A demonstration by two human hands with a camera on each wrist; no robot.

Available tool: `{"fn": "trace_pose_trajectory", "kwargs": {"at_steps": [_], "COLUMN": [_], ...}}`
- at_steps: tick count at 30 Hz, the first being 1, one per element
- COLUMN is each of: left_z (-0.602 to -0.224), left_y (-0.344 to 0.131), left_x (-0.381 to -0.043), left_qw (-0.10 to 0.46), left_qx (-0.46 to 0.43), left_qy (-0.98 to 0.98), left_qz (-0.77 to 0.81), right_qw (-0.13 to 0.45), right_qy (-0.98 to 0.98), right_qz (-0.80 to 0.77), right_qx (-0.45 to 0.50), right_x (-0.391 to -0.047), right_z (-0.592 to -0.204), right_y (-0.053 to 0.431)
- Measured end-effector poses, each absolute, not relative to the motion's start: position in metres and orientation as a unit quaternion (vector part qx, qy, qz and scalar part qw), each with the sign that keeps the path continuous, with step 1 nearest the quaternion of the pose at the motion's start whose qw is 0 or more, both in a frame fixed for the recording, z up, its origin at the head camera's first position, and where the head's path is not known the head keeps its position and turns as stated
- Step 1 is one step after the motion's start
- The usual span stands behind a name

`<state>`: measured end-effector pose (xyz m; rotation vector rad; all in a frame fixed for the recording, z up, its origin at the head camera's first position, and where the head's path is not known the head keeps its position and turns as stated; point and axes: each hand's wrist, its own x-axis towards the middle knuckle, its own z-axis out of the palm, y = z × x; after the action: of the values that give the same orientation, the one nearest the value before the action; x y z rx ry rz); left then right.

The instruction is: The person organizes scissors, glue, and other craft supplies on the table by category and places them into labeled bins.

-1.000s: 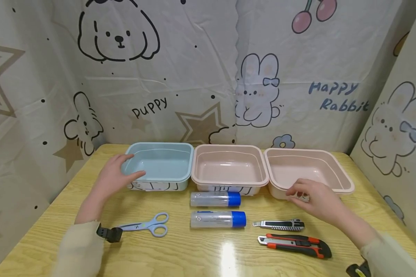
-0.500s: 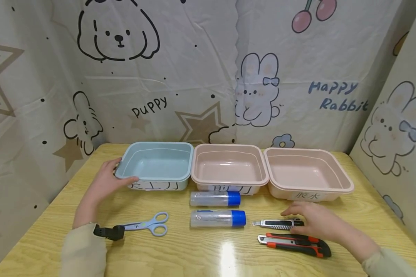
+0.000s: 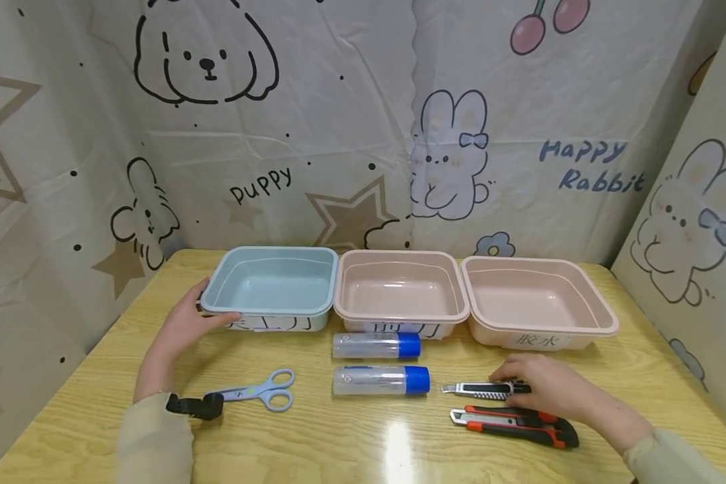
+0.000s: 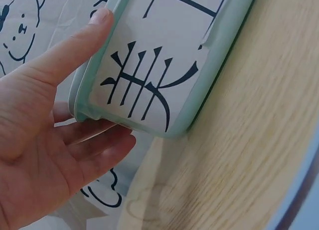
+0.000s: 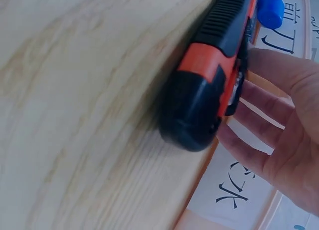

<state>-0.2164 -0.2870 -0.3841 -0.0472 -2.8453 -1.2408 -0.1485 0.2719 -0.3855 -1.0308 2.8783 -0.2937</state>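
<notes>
At the front left corner of the light blue plastic box (image 3: 272, 290), my left hand (image 3: 177, 331) grips the rim. Its thumb lies on the front rim and the fingers go round the side; the left wrist view shows the box wall (image 4: 187, 113) beside the hand (image 4: 40, 125). My right hand (image 3: 561, 388) pinches the small silver-and-black utility knife (image 3: 476, 390) by its right end, thumb on the near side. Just in front lies a larger red-and-black utility knife (image 3: 511, 430), which partly hides the small one (image 5: 236, 93) in the right wrist view.
Two pink boxes (image 3: 402, 296) (image 3: 535, 302) stand right of the blue one, all with paper labels in front. Two clear glue bottles with blue caps (image 3: 366, 346) (image 3: 369, 381) lie mid-table. Blue scissors (image 3: 257, 391) lie near the left wrist. A printed curtain hangs behind.
My right hand has come from the right pink box down to the small utility knife and closed on it. My left hand has settled from over the blue box onto its front left corner.
</notes>
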Motion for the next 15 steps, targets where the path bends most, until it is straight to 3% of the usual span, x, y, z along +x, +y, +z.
{"fn": "trace_pose_trajectory", "kwargs": {"at_steps": [15], "left_z": [-0.3852], "left_y": [-0.2875], "left_x": [-0.2143], "left_qw": [0.004], "left_qx": [0.017], "left_qy": [-0.908], "left_qz": [-0.418], "right_qw": [0.008], "right_qy": [0.933], "right_qz": [-0.119], "right_qx": [-0.34], "right_x": [-0.1528], "right_z": [-0.3842], "right_y": [0.2623]}}
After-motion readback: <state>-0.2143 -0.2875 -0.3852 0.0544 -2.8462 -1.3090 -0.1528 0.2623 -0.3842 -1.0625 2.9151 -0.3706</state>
